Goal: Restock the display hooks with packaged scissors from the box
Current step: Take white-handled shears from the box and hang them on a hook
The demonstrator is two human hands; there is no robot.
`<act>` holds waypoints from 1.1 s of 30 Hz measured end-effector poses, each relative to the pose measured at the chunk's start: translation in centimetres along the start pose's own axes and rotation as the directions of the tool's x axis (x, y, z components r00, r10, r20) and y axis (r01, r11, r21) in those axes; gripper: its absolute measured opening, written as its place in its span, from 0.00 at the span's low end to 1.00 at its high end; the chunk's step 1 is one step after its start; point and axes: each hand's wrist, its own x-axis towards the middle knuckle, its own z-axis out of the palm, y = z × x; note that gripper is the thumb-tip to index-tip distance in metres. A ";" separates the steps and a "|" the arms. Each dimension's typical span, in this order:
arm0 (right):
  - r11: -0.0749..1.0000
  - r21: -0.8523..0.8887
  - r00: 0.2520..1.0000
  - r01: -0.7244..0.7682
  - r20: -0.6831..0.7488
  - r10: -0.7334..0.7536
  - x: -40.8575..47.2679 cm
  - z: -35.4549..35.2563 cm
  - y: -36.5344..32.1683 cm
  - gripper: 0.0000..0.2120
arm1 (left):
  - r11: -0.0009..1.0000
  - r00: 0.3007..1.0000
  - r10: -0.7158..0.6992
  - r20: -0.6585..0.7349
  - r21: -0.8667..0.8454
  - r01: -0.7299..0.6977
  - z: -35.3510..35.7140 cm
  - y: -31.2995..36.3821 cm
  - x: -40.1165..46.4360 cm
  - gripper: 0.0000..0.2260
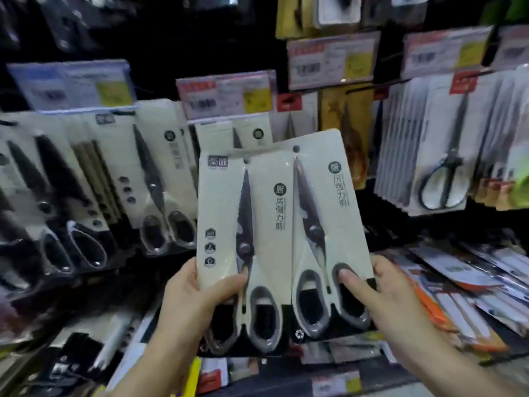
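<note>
From the head camera we see two packaged scissors held up side by side in front of the display wall. Our left hand grips the lower left edge of the left pack, thumb curled over the front of the card near the scissor pivot, the other fingers hidden behind. Our right hand holds the right pack at its lower right corner, thumb pressed flat on the grey handle loop, the other fingers behind the card. The right pack sits a little higher and tilts to the right; its left edge overlaps the left pack's right edge. Both cards are cream with a black bottom band, and each has a small hang hole at the top.

Behind them, more packaged scissors hang in rows on the left, blurred. Price tags sit above the rows. To the right, a thick stack of packs with black-handled scissors hangs from a hook. Lower right, flat packets with orange trim lie on a sloping shelf.
</note>
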 end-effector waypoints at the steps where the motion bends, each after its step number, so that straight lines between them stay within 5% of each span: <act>1: 1.000 0.007 1.000 0.012 0.018 -0.012 0.1 1.6 -0.7 0.15 | 1.000 1.000 0.018 -0.012 -0.015 -0.018 -1.6 0.5 0.2 0.23; 4: 0.998 0.002 0.996 0.062 0.062 -0.062 0.1 6.5 -2.0 0.28 | 0.998 0.997 0.052 -0.056 -0.026 -0.053 -6.5 1.5 1.0 0.26; 10: 0.993 0.063 0.984 0.101 0.140 -0.109 0.7 15.2 -3.0 0.06 | 0.989 0.972 0.053 -0.229 -0.121 -0.082 -14.0 1.6 1.9 0.21; 27: 0.957 0.240 0.958 0.165 0.193 -0.214 2.4 22.0 -4.9 0.08 | 0.967 0.935 0.038 -0.354 -0.222 -0.123 -18.8 1.4 2.2 0.12; 33: 0.940 0.329 0.962 0.087 0.216 -0.165 2.2 22.9 -4.3 0.11 | 0.950 0.944 0.048 -0.327 -0.278 -0.145 -18.9 1.3 2.5 0.18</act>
